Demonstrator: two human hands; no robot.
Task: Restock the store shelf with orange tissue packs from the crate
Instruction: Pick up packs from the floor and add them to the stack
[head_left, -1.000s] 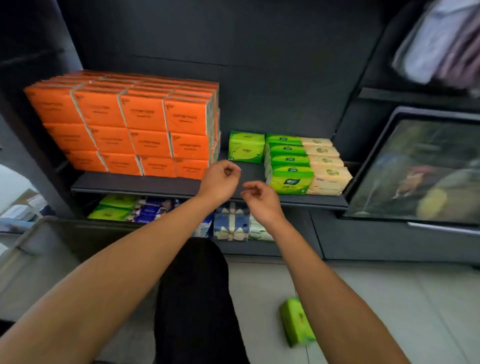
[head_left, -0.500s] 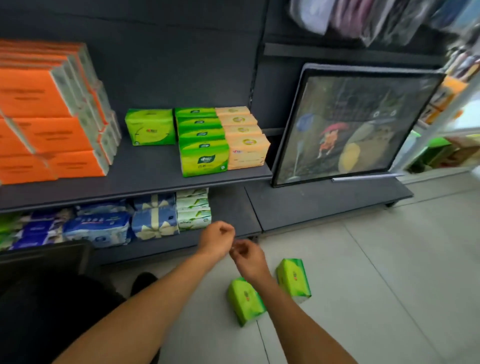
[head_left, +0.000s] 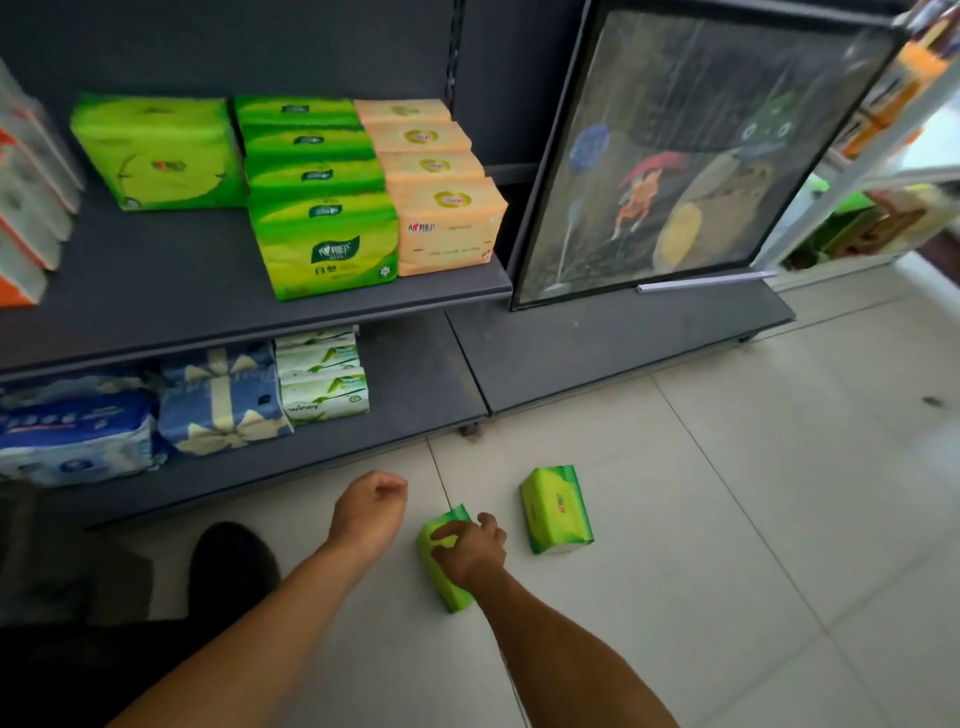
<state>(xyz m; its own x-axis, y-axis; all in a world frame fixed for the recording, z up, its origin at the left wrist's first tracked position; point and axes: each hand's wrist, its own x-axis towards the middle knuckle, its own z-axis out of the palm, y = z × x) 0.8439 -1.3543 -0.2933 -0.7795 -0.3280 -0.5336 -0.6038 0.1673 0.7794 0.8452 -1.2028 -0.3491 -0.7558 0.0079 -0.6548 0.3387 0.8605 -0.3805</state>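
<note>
The orange tissue packs (head_left: 13, 291) show only as a sliver at the far left end of the dark shelf (head_left: 156, 291). On the tiled floor lie two green tissue packs. My right hand (head_left: 470, 551) curls over the nearer green pack (head_left: 449, 590), thumb on one side and fingers on the other. The second green pack (head_left: 556, 512) lies free just to its right. My left hand (head_left: 369, 512) hovers left of them, curled into a loose fist that holds nothing. I cannot make out the crate with certainty.
Green packs (head_left: 324, 244) and peach packs (head_left: 447, 228) stand in rows on the shelf. Blue and white packs (head_left: 218, 400) fill the lower shelf. A framed picture (head_left: 675, 156) leans at the right. A dark shoe (head_left: 228, 566) rests on the floor at the left.
My view swung right and down from the orange stack to the floor. Both hands dropped from shelf height, and my right hand came down onto the nearer green pack.
</note>
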